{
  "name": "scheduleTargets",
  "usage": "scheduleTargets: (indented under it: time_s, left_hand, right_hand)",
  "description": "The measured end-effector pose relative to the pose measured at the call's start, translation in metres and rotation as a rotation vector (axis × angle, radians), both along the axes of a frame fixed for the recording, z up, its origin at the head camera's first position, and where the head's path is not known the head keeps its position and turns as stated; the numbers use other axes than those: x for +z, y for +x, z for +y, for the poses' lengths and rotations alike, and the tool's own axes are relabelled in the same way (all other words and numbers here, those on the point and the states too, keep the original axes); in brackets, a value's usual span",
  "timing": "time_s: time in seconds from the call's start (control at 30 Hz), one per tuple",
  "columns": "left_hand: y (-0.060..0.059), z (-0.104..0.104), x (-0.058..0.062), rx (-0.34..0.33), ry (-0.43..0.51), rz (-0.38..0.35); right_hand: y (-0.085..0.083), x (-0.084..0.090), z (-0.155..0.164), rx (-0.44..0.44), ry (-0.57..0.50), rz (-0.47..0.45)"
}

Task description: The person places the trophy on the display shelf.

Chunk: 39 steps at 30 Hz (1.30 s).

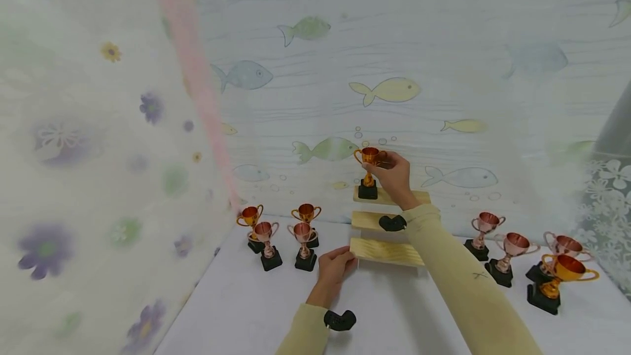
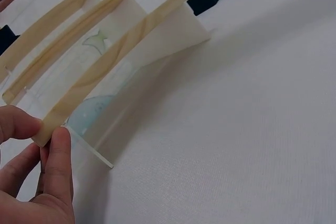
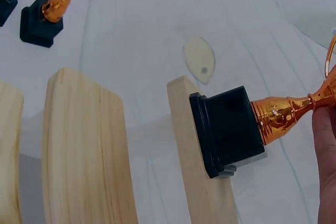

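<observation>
My right hand point(image 1: 391, 171) gripped the gold trophy point(image 1: 368, 171) on the top step point(image 1: 419, 197), left hand point(image 1: 334, 264) pinching the bottom step point(image 1: 386, 252). The base sat near the edge, so it could've tipped off.

1. Gold trophies: four. One stands on the top step point(image 1: 368, 173), two at the left point(image 1: 250, 218) point(image 1: 307, 215), one at the right point(image 1: 559, 281).
2. Rose-copper trophies: five, as far as the overlap at the right shows. Two are at the left point(image 1: 266, 242) point(image 1: 303, 242), three at the right point(image 1: 483, 232) point(image 1: 510, 256) point(image 1: 562, 248).
3. Wooden steps on the stand point(image 1: 386, 252): three.
4. Hands: two point(image 1: 335, 264) point(image 1: 394, 175).
</observation>
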<state>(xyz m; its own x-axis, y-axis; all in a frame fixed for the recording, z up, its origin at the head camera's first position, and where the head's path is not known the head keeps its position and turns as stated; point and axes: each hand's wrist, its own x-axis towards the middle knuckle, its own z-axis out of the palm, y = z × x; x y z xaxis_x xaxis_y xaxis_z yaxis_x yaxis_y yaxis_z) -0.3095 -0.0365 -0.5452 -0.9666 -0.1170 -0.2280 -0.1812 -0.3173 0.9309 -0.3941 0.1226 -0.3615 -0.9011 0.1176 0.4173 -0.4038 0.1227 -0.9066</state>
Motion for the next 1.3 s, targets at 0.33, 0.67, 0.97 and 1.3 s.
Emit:
scheduleTargets:
  time_s: [0.33,0.67,0.97,1.3]
  left_hand:
    - [0.006,0.01,0.003,-0.01,-0.018,-0.011]
    - [0.007,0.011,0.003,0.006,-0.031,0.012]
    - [0.003,0.009,0.001,0.013,-0.012,0.005]
    - [-0.001,0.005,-0.001,0.044,0.002,0.002]
  right_hand:
    - [-0.002,-0.005,0.01,0.003,-0.005,-0.002]
    - [-0.028,-0.031,0.017,0.037,-0.081,-0.03]
    - [-0.009,-0.034,0.025,0.075,-0.058,-0.08]
    - [0.028,-0.042,0.056,0.114,0.103,-0.108]
